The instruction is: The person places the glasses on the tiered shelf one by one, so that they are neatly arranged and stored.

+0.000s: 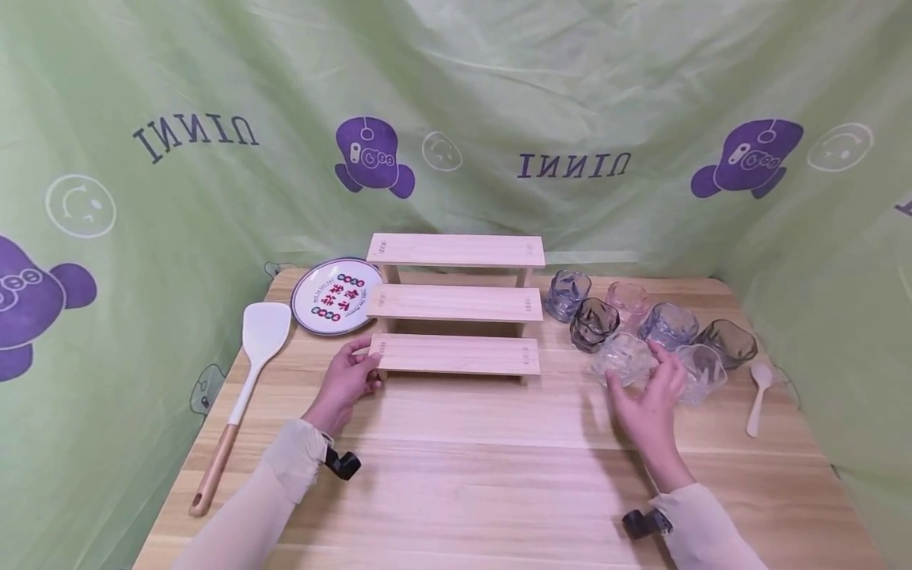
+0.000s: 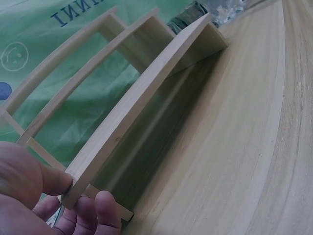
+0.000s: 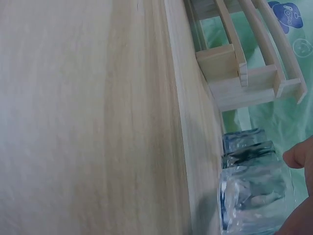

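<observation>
A three-step wooden display rack (image 1: 456, 354) stands at the middle of the table. My left hand (image 1: 347, 380) pinches the left end of its lowest step, thumb on top and fingertips beneath, as the left wrist view shows. On the right, my right hand (image 1: 650, 408) is over the front of a group of glass cups, thumb and fingers spread apart. Nearest to it is a clear glass cup (image 1: 621, 360), with another clear cup (image 1: 701, 376) beside the fingers. In the right wrist view the thumb (image 3: 297, 155) appears apart from the clear cup (image 3: 254, 196).
Behind the clear cups stand blue (image 1: 568, 297), dark grey (image 1: 594, 325), pink (image 1: 627, 305) and other tinted cups. A small spoon (image 1: 757, 400) lies at the right edge. To the left are a printed plate (image 1: 313, 297) and a white spatula (image 1: 245, 388) with a wooden handle. Green cloth (image 1: 456, 95) surrounds the table.
</observation>
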Available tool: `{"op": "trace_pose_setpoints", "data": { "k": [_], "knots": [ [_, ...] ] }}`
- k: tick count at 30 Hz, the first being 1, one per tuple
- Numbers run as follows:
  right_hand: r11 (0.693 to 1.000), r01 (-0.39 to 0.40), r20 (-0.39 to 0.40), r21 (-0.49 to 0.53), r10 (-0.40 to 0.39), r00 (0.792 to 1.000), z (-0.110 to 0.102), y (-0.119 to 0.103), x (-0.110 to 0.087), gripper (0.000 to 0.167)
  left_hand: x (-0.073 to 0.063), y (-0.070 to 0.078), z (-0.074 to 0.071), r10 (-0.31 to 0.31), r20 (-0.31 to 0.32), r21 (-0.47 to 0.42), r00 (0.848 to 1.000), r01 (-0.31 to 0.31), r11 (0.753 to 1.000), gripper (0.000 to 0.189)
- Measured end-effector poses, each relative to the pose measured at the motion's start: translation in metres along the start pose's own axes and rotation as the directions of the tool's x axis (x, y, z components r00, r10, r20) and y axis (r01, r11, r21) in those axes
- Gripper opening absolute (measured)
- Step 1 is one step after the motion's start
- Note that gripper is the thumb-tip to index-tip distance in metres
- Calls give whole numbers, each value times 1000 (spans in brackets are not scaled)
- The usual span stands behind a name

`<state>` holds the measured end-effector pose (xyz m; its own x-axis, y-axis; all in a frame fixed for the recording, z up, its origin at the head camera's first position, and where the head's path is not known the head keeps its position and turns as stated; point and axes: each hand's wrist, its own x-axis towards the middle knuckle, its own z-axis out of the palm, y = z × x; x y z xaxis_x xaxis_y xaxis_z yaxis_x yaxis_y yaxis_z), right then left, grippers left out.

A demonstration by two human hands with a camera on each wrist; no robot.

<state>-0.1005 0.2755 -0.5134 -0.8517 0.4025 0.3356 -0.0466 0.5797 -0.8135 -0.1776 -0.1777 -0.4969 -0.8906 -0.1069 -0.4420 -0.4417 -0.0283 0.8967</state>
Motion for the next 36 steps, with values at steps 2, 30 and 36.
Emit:
{"op": "trace_pose_setpoints", "data": {
  "k": [2,30,36],
  "knots": [
    [1000,-1,11,17,1,1000,1,1,0,84,-1,0,0,-9,3,-4,1000,9,1000,48],
    [973,-202,383,109,147,912,5,27,23,106,0,-3,-10,26,13,8,1000,-26,1000,45],
    [975,-173,389,141,106,915,5,29,22,102,0,-2,-9,16,18,17,1000,-17,1000,45]
  ]
}}
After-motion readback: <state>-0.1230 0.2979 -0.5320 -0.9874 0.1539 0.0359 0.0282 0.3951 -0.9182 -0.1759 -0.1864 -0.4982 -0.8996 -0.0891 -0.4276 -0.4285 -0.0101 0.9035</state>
